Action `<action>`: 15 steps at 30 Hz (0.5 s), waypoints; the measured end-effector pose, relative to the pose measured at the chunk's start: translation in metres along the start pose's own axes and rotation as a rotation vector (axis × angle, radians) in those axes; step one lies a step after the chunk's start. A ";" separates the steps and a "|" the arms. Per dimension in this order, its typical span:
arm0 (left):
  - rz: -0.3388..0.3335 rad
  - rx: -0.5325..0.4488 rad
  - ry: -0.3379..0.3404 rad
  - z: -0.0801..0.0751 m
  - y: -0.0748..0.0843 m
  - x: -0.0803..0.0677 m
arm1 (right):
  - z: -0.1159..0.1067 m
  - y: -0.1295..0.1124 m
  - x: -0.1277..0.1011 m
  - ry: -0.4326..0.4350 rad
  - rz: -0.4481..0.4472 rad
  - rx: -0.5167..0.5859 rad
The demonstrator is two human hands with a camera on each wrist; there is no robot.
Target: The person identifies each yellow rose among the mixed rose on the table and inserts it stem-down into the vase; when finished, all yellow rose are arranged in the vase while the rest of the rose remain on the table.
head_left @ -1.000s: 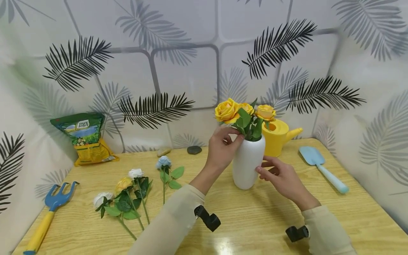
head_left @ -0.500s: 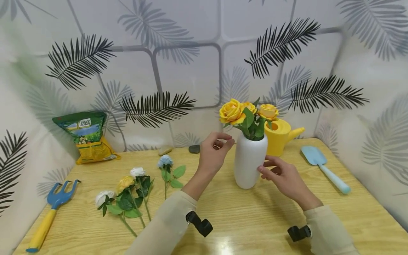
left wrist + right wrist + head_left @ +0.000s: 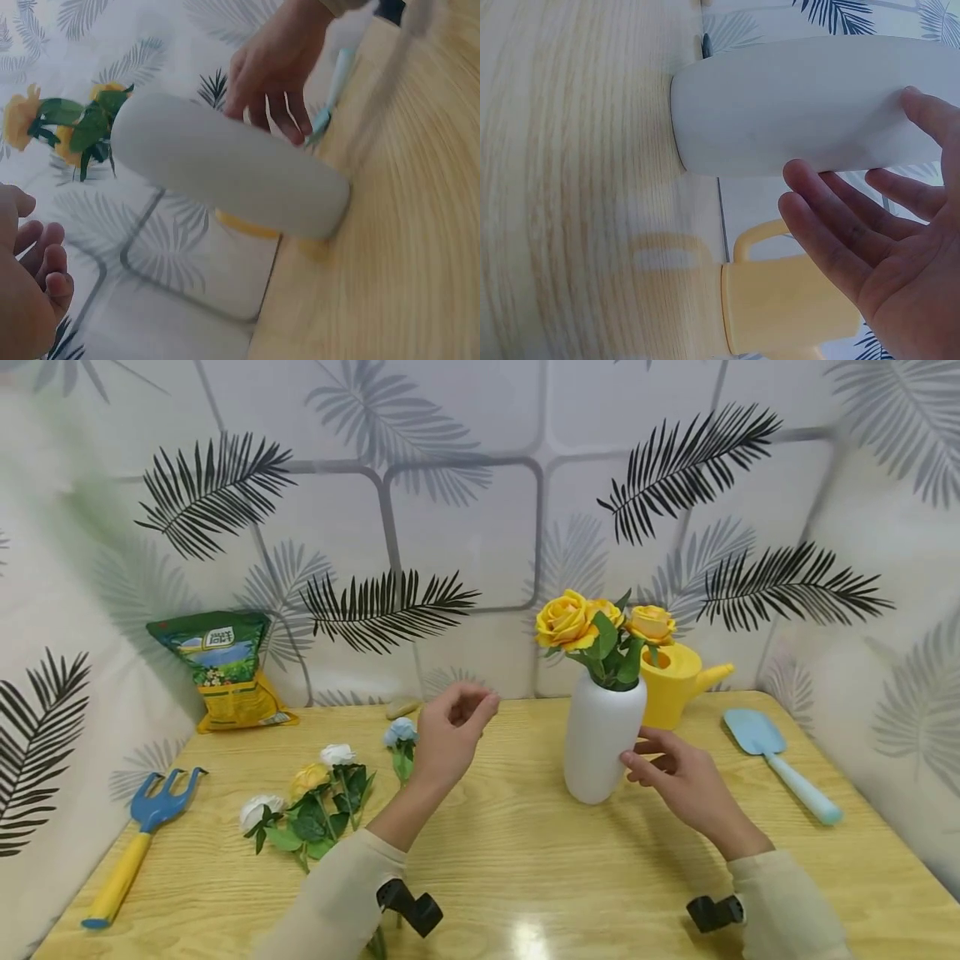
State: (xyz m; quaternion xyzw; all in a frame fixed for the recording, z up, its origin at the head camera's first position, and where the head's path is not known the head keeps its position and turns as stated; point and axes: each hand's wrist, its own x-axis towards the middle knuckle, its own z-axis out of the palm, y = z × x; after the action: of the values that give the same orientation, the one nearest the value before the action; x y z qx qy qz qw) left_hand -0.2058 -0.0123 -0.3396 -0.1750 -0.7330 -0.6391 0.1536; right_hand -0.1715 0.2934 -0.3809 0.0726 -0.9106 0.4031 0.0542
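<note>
A white vase (image 3: 603, 743) stands upright on the table, with several yellow roses (image 3: 567, 620) and green leaves rising from its mouth. My right hand (image 3: 686, 785) is at the vase's right side; its thumb (image 3: 922, 111) touches the wall and some fingertips lie at the edge, without wrapping round it. Left of the vase, my left hand (image 3: 446, 739) is in the air, fingers loosely bent, holding nothing. Below and left of it lie a blue flower (image 3: 401, 732), white flowers (image 3: 262, 811) and a yellow flower (image 3: 309, 779), partly covered by the left arm.
A yellow watering can (image 3: 671, 681) stands behind the vase. To the right lies a light blue trowel (image 3: 783, 764). At the left are a blue and yellow hand fork (image 3: 142, 843) and a green and yellow bag (image 3: 228, 672). A stone (image 3: 402, 708) sits by the wall.
My left hand has let go of the leaves at the vase's mouth and moved left and away. The right hand stays by the vase. The head view has shifted slightly left.
</note>
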 end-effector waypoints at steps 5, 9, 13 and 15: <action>-0.058 0.068 -0.006 -0.037 -0.013 -0.023 | 0.002 0.001 -0.002 -0.005 0.007 0.006; -0.137 0.118 0.002 -0.064 -0.025 -0.042 | 0.001 -0.001 -0.002 -0.011 0.007 0.009; -0.204 0.196 0.003 -0.088 -0.030 -0.058 | 0.001 -0.002 -0.002 -0.008 0.010 0.005; -0.216 0.246 0.006 -0.100 -0.031 -0.064 | 0.002 -0.002 -0.002 -0.006 0.011 0.008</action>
State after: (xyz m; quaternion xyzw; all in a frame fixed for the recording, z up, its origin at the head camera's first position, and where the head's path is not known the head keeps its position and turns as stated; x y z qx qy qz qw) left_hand -0.1626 -0.1187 -0.3820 -0.0730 -0.8198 -0.5579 0.1064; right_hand -0.1696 0.2907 -0.3806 0.0691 -0.9096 0.4068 0.0492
